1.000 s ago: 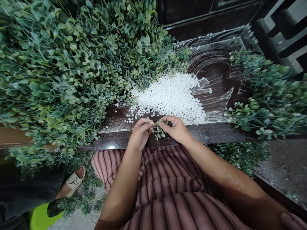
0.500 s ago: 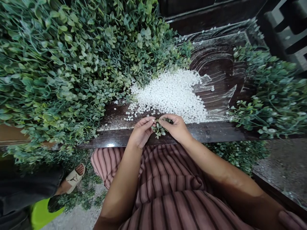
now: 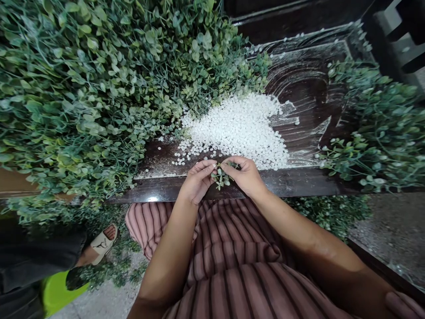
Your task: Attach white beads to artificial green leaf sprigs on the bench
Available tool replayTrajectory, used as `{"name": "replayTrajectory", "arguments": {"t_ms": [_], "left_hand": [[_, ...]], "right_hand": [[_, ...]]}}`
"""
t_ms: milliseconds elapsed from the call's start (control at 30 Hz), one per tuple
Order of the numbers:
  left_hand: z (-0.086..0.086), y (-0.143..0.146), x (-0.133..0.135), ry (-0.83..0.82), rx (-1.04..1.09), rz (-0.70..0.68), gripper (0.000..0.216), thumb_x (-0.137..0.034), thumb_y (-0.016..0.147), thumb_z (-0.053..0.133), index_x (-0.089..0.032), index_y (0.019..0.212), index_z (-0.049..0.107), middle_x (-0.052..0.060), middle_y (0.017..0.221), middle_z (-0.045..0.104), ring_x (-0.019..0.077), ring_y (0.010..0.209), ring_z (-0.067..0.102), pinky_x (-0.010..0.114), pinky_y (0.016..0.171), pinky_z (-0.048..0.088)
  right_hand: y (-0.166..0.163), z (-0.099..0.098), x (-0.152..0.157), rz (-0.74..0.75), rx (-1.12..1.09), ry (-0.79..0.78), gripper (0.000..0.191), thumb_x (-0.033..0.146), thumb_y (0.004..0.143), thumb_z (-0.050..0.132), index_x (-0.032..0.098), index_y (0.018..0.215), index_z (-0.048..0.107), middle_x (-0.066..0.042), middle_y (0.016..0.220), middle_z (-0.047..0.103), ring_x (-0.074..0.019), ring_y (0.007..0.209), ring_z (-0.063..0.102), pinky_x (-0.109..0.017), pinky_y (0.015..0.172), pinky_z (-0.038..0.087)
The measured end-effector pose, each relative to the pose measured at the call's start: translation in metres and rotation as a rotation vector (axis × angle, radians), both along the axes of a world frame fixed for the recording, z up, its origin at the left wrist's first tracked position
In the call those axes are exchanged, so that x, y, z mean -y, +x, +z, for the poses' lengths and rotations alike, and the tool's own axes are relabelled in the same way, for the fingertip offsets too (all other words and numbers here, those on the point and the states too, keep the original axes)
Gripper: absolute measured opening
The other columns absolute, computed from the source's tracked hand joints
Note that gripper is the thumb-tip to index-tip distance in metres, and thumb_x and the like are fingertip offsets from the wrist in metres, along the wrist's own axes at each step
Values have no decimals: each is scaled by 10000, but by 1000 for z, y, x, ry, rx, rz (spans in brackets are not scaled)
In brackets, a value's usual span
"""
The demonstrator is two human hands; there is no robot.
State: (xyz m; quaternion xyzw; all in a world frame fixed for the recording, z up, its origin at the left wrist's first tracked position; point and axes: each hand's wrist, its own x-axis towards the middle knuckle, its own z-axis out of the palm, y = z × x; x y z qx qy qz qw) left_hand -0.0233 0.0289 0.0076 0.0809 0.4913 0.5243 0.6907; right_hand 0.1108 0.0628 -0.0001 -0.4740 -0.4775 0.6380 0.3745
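Observation:
In the middle of the view, just over the bench's front edge, my two hands meet fingertip to fingertip. My right hand [image 3: 245,173] pinches the stem of a small leafy green sprig [image 3: 222,178], whose leaves hang down between the hands. Thumb and forefinger of my left hand [image 3: 198,178] are closed on a tiny white bead [image 3: 214,165] at the tip of the sprig's stem. Beyond my fingers spreads a heap of white beads [image 3: 237,128], with several loose ones scattered along its left side.
Dense piles of green sprigs cover the left [image 3: 99,88] and the right [image 3: 388,128] of the dark wooden bench [image 3: 308,97]. White powder streaks the wood. At lower left, another person's sandaled foot [image 3: 103,243] rests near a lime-green stool [image 3: 56,294]. More greenery lies on the floor.
Both hands keep the same pinch with the sprig between them, and the fingertips have shifted only very slightly. The view has moved a little.

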Motion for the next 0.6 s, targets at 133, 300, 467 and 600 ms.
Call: {"name": "replayTrajectory", "arguments": {"t_ms": [133,300,467,600], "left_hand": [[1,0,0,-4,-1,-7,174,-150,543,759,-138,684,658,-23,567,608,40,526,536,141,524,426],[1,0,-1,-12,-16,-11,174,-159,543,757,-138,685,660,-25,555,600,40,517,527,147,520,422],[1,0,-3,-24,-21,-22,187,-170,532,763,-135,686,664,-26,525,588,41,505,524,143,504,414],[2,0,-3,-40,-30,-59,197,-185,525,767,-125,686,672,-10,539,609,48,511,535,148,505,430]], "right_hand": [[0,0,0,-4,-3,-2,145,310,655,650,165,665,633,7,663,631,-131,645,567,-271,697,452],[0,1,0,-8,-16,-23,140,301,640,656,164,638,629,14,640,621,-119,616,550,-262,676,445],[-1,0,0,-16,-30,-39,139,299,630,663,163,628,631,15,637,621,-113,604,542,-256,660,442],[0,-2,0,-23,-4,-20,167,328,635,670,165,634,638,5,654,631,-126,628,554,-259,651,448]]}}
